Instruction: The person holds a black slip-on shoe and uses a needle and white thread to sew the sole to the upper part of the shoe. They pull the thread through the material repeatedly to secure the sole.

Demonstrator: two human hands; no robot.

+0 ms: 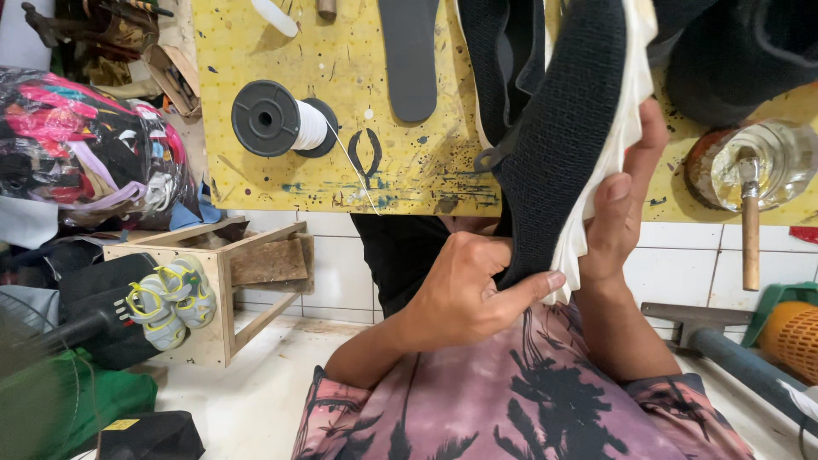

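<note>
White tiled flooring and a paint-flecked yellow pegboard table (358, 162) frame the workstation, seen from above over the person's lap, which is covered by a pink garment printed with dark palm shapes. Both hands hold a black knitted shoe upper (558, 145) with a white wavy-edged sole (609, 162) raised in front of the table edge. The left hand (464, 294) pinches the lower end of the black knit between thumb and curled fingers; the right hand (626, 213) is wrapped around the white sole edge, fingers closed over it and thumb pressed on the rim. Judged from this grip, the step in hand is seating or pressing the upper against the sole along the edge; the next move would call for firm, even pressure along the seam while keeping the knit aligned with the rim. On the table lie a black spool of white thread (281, 119) with a strand trailing off, a dark grey insole (411, 55) and a glass jar (763, 162) with a wooden-handled brush standing in it. At left, a bulging clear plastic bag (85, 145) of multicoloured scraps rests above a small wooden stool frame (234, 273), beside a pair of small grey-and-yellow sandals (170, 302). A black box bearing a small yellow label (123, 424) sits at lower left; its print is too small to read. An orange mesh item (788, 336) shows at right.
</note>
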